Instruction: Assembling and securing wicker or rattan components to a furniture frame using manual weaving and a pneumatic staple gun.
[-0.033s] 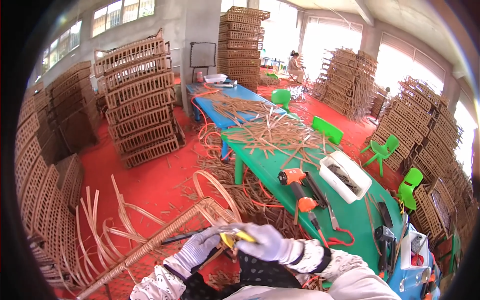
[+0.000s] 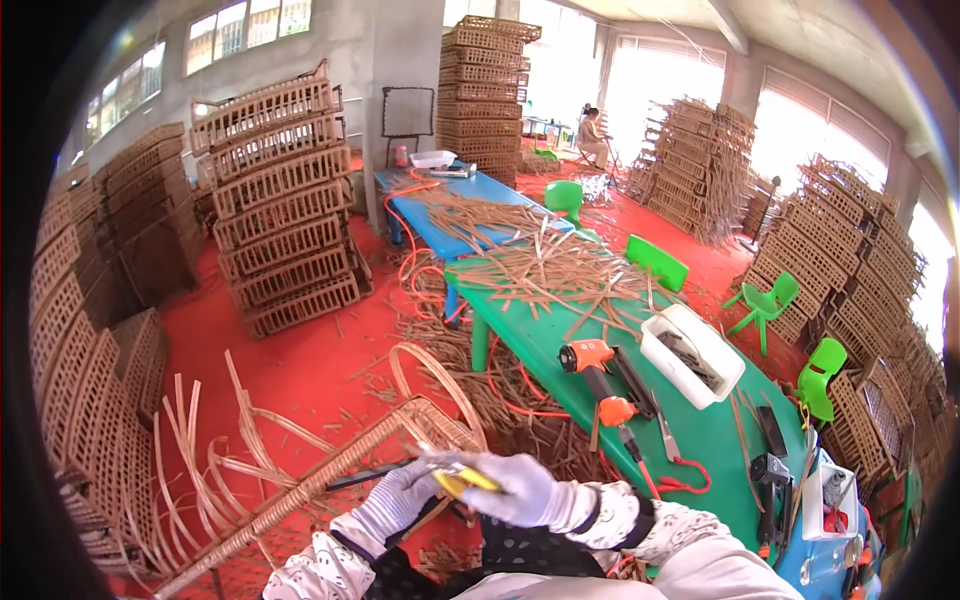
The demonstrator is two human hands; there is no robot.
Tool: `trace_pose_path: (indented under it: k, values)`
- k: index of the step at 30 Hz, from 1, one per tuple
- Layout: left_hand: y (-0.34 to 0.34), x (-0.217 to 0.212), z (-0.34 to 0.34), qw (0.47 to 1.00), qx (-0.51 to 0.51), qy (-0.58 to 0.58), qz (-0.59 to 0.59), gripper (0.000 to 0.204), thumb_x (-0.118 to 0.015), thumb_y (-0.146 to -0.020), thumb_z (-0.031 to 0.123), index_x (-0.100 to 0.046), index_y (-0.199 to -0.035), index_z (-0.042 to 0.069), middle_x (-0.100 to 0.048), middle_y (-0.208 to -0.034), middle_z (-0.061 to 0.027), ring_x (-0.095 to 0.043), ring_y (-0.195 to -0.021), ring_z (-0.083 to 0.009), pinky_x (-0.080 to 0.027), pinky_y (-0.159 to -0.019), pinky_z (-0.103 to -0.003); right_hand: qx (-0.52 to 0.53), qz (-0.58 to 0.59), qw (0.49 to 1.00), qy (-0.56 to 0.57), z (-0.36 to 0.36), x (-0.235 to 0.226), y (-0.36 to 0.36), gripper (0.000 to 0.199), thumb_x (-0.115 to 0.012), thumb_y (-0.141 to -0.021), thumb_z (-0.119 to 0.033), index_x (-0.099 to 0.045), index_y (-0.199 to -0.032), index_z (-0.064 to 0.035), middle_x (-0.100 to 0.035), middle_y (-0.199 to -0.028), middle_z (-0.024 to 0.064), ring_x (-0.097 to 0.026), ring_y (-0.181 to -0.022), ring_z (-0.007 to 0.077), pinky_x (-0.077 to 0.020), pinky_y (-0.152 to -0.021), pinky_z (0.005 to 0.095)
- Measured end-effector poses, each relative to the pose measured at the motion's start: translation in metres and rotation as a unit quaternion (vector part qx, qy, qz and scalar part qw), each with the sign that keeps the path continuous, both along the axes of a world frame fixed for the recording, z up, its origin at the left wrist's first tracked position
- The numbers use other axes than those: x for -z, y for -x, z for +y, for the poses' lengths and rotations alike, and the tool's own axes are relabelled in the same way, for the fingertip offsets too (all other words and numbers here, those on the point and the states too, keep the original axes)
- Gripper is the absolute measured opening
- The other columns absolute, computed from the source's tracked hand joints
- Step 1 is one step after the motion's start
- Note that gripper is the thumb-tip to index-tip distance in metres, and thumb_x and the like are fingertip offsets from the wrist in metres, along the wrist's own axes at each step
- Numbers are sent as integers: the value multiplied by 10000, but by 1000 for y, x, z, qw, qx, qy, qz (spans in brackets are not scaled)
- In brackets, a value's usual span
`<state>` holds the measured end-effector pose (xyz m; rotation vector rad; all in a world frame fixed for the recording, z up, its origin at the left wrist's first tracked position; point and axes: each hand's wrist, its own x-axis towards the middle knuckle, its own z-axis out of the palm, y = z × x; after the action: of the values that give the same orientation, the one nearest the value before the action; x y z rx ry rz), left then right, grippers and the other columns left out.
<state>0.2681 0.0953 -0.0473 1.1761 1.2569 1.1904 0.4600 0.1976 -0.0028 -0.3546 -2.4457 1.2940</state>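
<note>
My right hand point(image 2: 522, 490), in a pale glove, is closed round yellow-handled pliers point(image 2: 466, 480). Their metal head points up and left, over the corner of a partly woven wicker frame point(image 2: 330, 466). Beside it my left hand point(image 2: 396, 500), also gloved, is curled against the frame's near side; what lies in its fingers is hidden. A dark flat strip point(image 2: 358, 477) sticks out to the left of that hand. Long loose canes point(image 2: 190, 455) rise from the frame's left part, and a cane loop point(image 2: 440, 375) arches above its right corner.
On the green table point(image 2: 560, 340) to the right lie an orange-and-black air stapler point(image 2: 597, 385), a knife point(image 2: 664, 435), a white bin point(image 2: 690, 355) and many cane strips point(image 2: 550, 265). Stacked wicker baskets point(image 2: 280, 200) stand around the red floor. A person point(image 2: 592, 140) sits far back.
My right hand and the pliers have shifted slightly left, and the pliers' handles look closer together. My left hand stays almost in place.
</note>
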Motion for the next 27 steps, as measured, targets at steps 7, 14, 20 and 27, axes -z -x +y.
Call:
trace_pose_path:
  k: [7,14,20,27]
  values:
    - [9,13,12,991,41,-33,-122,335,-430,-894,60,-457,-1226,25,-504,-1223,-93,-466,-1146,-197,-374,-966,-298,-22,-151,980,-130,-15,-21,33,460,-589,-696,-226,-491,-1105,-39,-486,-1096,176,-524,-985,338,-462,-815,418]
    - [12,16,7,987,43,-102,118,273,-532,-874,136,-521,-1134,54,-587,-1057,-90,-564,-996,-186,-472,-850,-338,-96,49,968,-226,-15,-14,46,496,-584,-628,-128,-460,-1097,-24,-520,-1060,174,-532,-948,366,-439,-817,426]
    - [12,28,22,920,108,-29,-376,370,-426,-899,93,-399,-1234,-63,-549,-1134,-156,-552,-1027,-200,-444,-922,-315,-101,11,951,-294,-19,-1,35,495,-593,-638,-60,-446,-1109,-18,-507,-1135,179,-526,-994,364,-410,-860,425]
    - [11,25,16,967,77,-26,-241,315,-505,-871,111,-504,-1166,2,-575,-1099,-109,-555,-996,-172,-427,-905,-286,9,184,958,-221,-28,19,57,416,-610,-702,-53,-438,-1076,3,-533,-1045,200,-567,-905,351,-457,-781,393]
